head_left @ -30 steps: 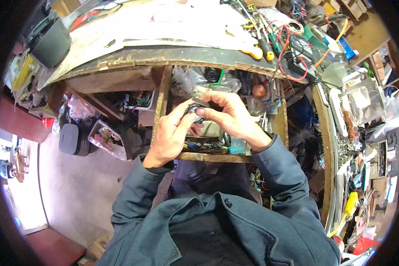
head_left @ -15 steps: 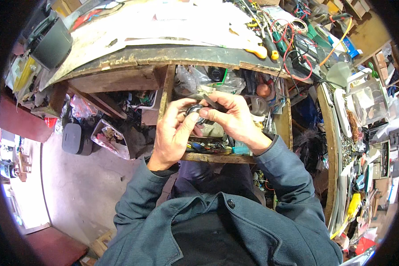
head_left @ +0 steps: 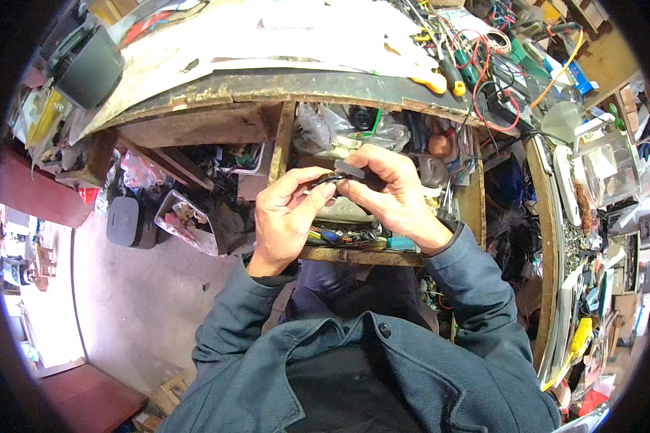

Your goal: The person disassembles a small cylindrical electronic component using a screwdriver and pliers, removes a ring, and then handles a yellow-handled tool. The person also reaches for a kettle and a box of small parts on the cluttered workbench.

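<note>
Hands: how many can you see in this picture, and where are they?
2, both above the open drawer: the left hand pinches a small dark object, and the right hand, just beside it, holds a flat grey piece. I see no others.

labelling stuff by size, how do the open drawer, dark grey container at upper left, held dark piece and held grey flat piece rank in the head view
1. Open drawer
2. Dark grey container
3. Held dark piece and held grey flat piece: partly covered, too alike to rank
</note>
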